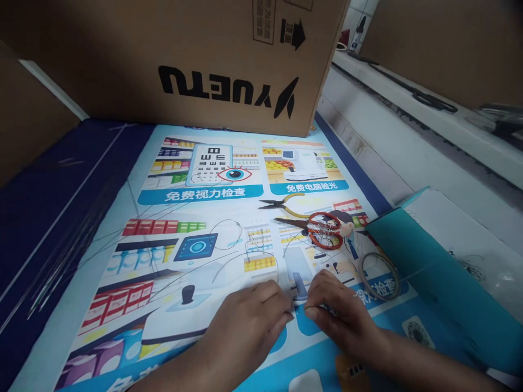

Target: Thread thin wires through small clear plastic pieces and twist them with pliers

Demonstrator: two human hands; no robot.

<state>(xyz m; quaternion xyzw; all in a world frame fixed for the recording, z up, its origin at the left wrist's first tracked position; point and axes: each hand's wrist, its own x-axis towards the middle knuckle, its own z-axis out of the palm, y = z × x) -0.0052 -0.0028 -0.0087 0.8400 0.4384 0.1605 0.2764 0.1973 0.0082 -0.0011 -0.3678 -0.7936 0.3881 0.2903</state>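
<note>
My left hand is closed in a pinch low in the middle of the view, over the printed sheet. Close to its right, my right hand is also pinched, with its fingertips facing the left ones. A thin wire seems to run at the fingertips, but what each hand grips is too small to make out. Beyond the hands lie red-handled scissors and pliers with yellow handles. Right of my right hand is a coil of wire. Thin wires curve over the sheet.
A large cardboard box stands across the back. At the right is an open teal box with thin wire pieces inside. Straight wires lie on the dark blue cloth at left. A white ledge runs along the right.
</note>
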